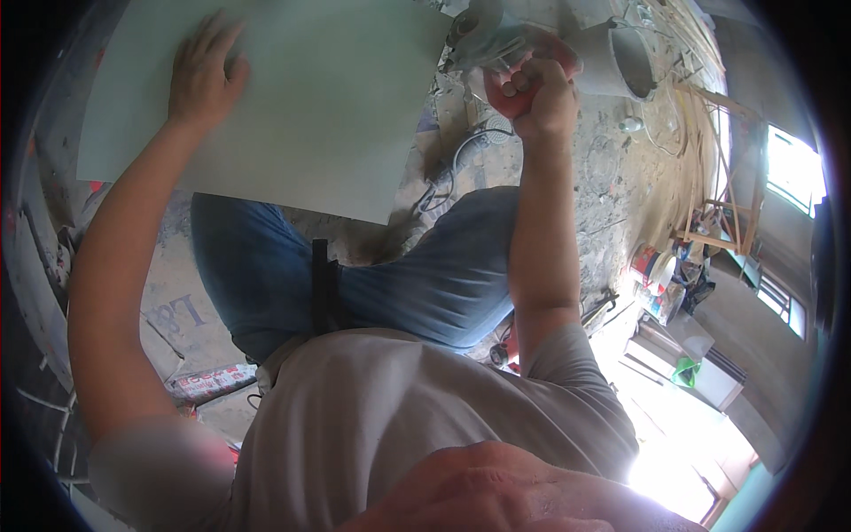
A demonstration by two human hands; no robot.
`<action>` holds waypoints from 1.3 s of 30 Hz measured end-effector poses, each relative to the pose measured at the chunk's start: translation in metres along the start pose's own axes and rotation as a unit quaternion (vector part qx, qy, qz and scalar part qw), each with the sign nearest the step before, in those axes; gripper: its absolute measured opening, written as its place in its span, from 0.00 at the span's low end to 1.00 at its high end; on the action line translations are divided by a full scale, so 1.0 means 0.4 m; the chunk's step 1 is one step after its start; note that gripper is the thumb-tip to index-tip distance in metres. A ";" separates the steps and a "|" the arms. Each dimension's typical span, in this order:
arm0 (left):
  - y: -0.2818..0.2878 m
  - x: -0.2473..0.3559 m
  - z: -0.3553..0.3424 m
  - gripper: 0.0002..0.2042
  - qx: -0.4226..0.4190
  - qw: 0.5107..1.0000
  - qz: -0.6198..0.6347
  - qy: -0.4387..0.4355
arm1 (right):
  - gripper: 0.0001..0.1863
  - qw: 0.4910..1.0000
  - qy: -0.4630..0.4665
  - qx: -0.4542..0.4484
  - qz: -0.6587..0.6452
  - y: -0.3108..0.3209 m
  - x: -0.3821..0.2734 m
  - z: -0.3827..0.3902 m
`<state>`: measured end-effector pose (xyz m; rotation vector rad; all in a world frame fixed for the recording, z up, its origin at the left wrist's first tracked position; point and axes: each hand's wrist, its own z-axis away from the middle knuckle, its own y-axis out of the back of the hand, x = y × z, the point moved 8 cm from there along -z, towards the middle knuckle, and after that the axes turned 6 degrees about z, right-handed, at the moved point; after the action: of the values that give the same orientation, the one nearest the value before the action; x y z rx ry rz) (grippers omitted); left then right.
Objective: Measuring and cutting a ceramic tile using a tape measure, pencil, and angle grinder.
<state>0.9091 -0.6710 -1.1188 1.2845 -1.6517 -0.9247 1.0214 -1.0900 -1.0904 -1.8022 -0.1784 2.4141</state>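
Note:
My left hand (pixel 204 80) lies on a large pale grey-green flat panel (pixel 310 106) near the upper left, fingers extended over its surface. At the upper right, my right hand (pixel 543 102) grips the handle of a red-and-grey hand-held power tool (pixel 487 35), beside the panel's right edge. Its working end is hard to make out. A dark cord (pixel 461 155) runs on the dusty floor between the panel and my right arm.
A white bucket (pixel 596 58) stands right of the tool. Wooden frames (pixel 714 239) and assorted clutter (pixel 656 270) are along the right wall, below bright windows (pixel 789 168). A red object (pixel 503 353) sits beside my right knee, and printed sheeting (pixel 177 310) covers the floor at left.

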 end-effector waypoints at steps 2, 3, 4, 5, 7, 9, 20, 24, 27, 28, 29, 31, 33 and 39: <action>0.001 0.002 -0.001 0.25 0.001 1.000 -0.002 -0.002 | 0.07 1.000 -0.011 0.021 -0.004 0.001 -0.002 0.011; 0.005 0.006 -0.003 0.24 0.008 1.000 0.001 -0.007 | 0.07 1.000 -0.010 0.022 -0.005 0.005 0.000 0.010; 0.009 0.010 -0.004 0.24 0.016 1.000 0.005 -0.013 | 0.06 1.000 -0.006 0.011 -0.005 0.007 0.002 0.007; 0.010 0.010 -0.003 0.24 0.016 1.000 0.005 -0.013 | 0.06 1.000 -0.002 0.000 -0.005 0.003 0.000 0.008; 0.005 0.005 -0.002 0.26 0.000 1.000 0.000 -0.004 | 0.06 1.000 -0.005 0.007 -0.002 0.003 0.002 0.013; 0.001 0.003 -0.001 0.25 -0.002 1.000 -0.002 -0.001 | 0.06 1.000 -0.006 0.013 0.002 0.005 0.000 0.016; 0.000 0.006 -0.002 0.25 -0.009 1.000 -0.016 0.009 | 0.03 1.000 0.000 -0.015 0.001 0.004 0.006 0.025; 0.000 0.005 -0.001 0.25 -0.006 1.000 -0.006 0.009 | 0.05 1.000 0.004 -0.011 -0.001 0.001 -0.002 0.036; 0.001 0.003 0.003 0.25 -0.003 1.000 -0.007 0.011 | 0.06 1.000 -0.004 0.005 0.008 -0.001 -0.001 0.045; 0.002 0.002 0.004 0.26 0.000 1.000 -0.004 0.011 | 0.08 1.000 -0.002 0.003 0.008 0.001 0.004 0.043; 0.002 0.003 0.003 0.26 0.001 1.000 -0.004 0.010 | 0.10 1.000 0.000 0.001 0.008 0.002 0.005 0.043; -0.001 0.005 -0.001 0.26 -0.003 1.000 -0.006 0.008 | 0.13 1.000 0.004 -0.001 0.003 0.007 0.005 0.045; -0.001 0.006 -0.001 0.26 -0.005 1.000 -0.010 0.011 | 0.15 1.000 0.006 -0.004 -0.003 0.008 0.007 0.045; 0.000 0.003 0.001 0.26 -0.006 1.000 -0.023 0.015 | 0.22 0.999 0.030 -0.032 0.025 -0.013 -0.002 0.048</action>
<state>0.9085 -0.6722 -1.1186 1.3276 -1.5962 -0.9375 1.0035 -1.0856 -1.0832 -1.9269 -0.2088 2.4100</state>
